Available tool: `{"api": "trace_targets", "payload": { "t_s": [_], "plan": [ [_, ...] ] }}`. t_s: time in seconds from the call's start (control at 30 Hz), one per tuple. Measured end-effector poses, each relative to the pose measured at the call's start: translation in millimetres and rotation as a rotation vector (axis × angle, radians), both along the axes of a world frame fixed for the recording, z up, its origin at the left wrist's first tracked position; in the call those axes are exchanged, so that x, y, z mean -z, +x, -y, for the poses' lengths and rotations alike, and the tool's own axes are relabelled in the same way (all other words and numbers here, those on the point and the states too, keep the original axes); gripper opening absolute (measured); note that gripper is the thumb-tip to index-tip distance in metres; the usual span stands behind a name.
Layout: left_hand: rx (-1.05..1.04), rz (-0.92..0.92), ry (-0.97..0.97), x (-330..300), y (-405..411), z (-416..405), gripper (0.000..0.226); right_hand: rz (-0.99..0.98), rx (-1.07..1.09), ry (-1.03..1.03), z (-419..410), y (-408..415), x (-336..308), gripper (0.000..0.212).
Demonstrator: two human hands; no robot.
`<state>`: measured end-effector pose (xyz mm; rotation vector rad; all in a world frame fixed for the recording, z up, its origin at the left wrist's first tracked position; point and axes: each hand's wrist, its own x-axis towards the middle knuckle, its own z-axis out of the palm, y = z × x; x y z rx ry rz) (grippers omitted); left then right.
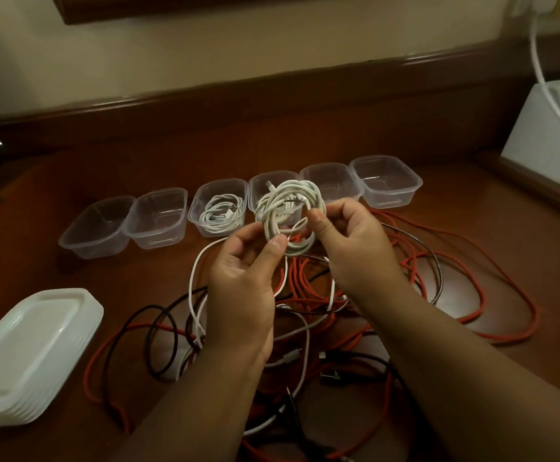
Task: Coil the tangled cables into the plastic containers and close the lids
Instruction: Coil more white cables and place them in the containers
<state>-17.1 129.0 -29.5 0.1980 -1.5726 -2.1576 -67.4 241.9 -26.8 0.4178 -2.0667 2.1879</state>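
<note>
White cable coil (291,215) pinched by both hands, left (243,278) & right (355,251), above containers (385,181).

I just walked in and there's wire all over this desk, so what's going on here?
A person is sorting tangled cables into clear tubs. Both hands hold a white cable coil above the desk: the left hand pinches its lower edge, the right hand its right side. Six open containers stand in a row; the third from the left already holds a coiled white cable. Red, black and white cables lie tangled on the desk. A stack of white lids waits at the left, none fitted yet.
</note>
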Motion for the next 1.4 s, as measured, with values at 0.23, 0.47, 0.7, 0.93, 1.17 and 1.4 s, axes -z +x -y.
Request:
{"api": "trace_targets", "payload": {
  "t_s": [0.23, 0.47, 0.7, 0.93, 1.17, 1.4],
  "plan": [
    [0.191, -0.017, 0.259, -0.2, -3.8, 4.1, 0.037, 0.110, -0.053, -0.038, -0.5, -4.7, 1.3, 0.012],
    [0.301, -0.046, 0.382, -2.3, -4.6, 8.8, 0.032, 0.346, -0.259, -0.215, 4.4, -6.7, 5.0, 0.013],
    [0.234, -0.050, 0.008, 1.4, -2.9, 9.4, 0.046, 0.360, -0.281, -0.137, 2.3, -9.8, 6.1, 0.020],
    [0.297, -0.019, -0.400, -2.9, -0.8, 23.0, 0.065, 0.358, -0.292, -0.126, -2.4, -10.0, 2.1, 0.018],
    [0.343, 0.060, -0.575, -4.5, -1.9, 33.9, 0.072, 0.361, -0.305, -0.137, -3.7, -9.6, 0.9, 0.017],
    [0.187, 0.028, -0.606, -1.8, -4.4, 33.9, 0.082, 0.379, -0.283, -0.246, -6.4, -13.5, 1.0, 0.014]
  ]
}}
